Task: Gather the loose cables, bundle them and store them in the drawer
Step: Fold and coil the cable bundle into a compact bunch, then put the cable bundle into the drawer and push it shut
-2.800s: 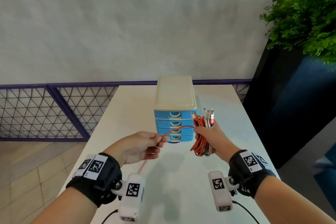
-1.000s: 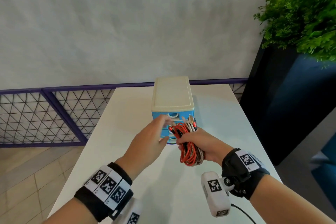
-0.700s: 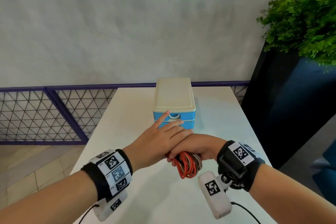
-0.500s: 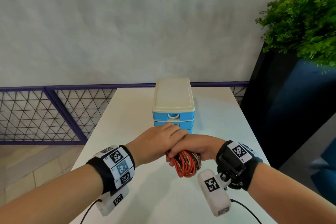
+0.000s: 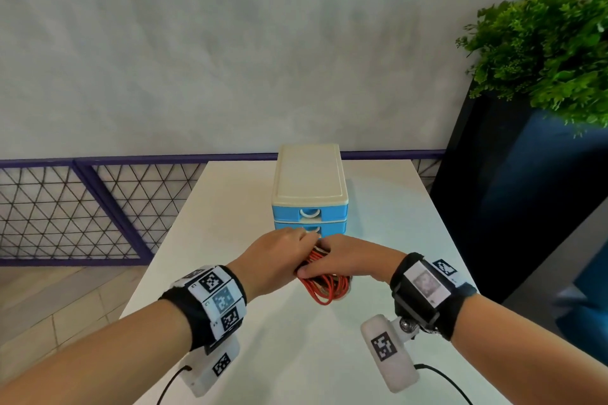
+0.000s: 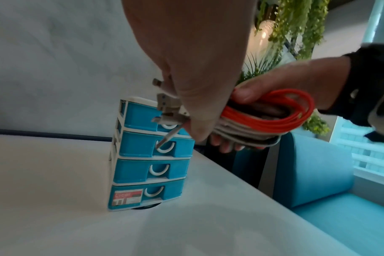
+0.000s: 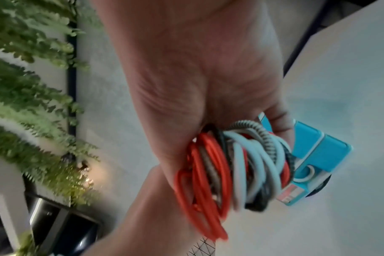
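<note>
Left wrist view: right hand (image 6: 281, 86) grips the cable bundle (image 6: 263, 119) before the drawer unit (image 6: 147, 155); left hand (image 6: 195, 72) presses its plugs; tuck them well.

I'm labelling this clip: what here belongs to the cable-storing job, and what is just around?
Job: cable bundle, right hand gripping it, left hand on its plug end, blue drawer unit.
Around: white table, plant, dark planter, purple fence.
</note>
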{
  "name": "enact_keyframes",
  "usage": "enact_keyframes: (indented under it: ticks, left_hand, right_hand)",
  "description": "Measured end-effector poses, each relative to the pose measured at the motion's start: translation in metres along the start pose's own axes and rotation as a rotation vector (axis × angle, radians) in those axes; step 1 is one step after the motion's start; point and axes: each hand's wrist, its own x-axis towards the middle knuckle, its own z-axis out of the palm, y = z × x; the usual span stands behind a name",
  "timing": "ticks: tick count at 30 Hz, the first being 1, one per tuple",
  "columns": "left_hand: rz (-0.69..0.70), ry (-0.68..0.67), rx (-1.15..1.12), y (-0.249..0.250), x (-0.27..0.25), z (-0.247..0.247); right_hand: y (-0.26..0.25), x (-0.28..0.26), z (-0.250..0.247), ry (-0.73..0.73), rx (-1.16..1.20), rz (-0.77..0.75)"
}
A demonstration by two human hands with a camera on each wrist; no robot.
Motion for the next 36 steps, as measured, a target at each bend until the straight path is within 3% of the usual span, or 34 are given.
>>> enact_keyframes:
  ticks: [4,8,10,12,15,18,21,24,27,31,33,36]
  left_hand:
    - [-0.252,-0.203,-0.045,-0.009,0.006,0.001]
    - [-0.399,-0.386,-0.206,-0.016,0.012,-0.007]
    - [-0.426,-0.467,-0.306,-0.019,0.015,-0.014]
    - [-0.443,-0.559,-0.395,-0.021,0.018,-0.020]
    - [-0.429,-0.709,-0.536,-0.019,0.018,-0.026]
    - [-0.418,-0.767,-0.632,-0.013,0.013,-0.022]
    - [-0.450,-0.725,-0.728,-0.008,0.006,-0.010]
    - [-0.466,-0.750,-0.785,-0.005,0.002,-0.003]
    - [-0.440,-0.753,-0.850,-0.004,0.001,-0.002]
    - [-0.413,-0.685,-0.807,-0.013,0.010,-0.002]
    - [-0.425,-0.534,-0.721,-0.025,0.014,-0.005]
    - [-0.505,-0.131,-0.627,-0.050,0.014,-0.013]
  right_hand:
    - [0.001,-0.003,-0.001,0.273,-0.219,-0.160]
    - [0.014,-0.007,0.009,0.655,-0.738,-0.530]
    - [0.024,-0.005,0.023,0.647,-1.013,-0.561]
    - [0.033,0.001,0.034,0.615,-1.184,-0.456]
    - [0.040,0.011,0.043,0.670,-1.255,-0.366]
    - [0.046,0.020,0.043,0.731,-1.187,-0.505]
    - [0.050,0.023,0.034,0.709,-1.051,-0.687]
    - [0.051,0.026,0.032,0.593,-0.907,-0.776]
    - [0.051,0.031,0.032,0.457,-0.910,-0.719]
    - [0.043,0.033,0.020,0.426,-0.999,-0.563]
    - [0.036,0.031,0.010,0.424,-0.982,-0.470]
    - [0.029,0.030,-0.008,0.377,-0.985,-0.309]
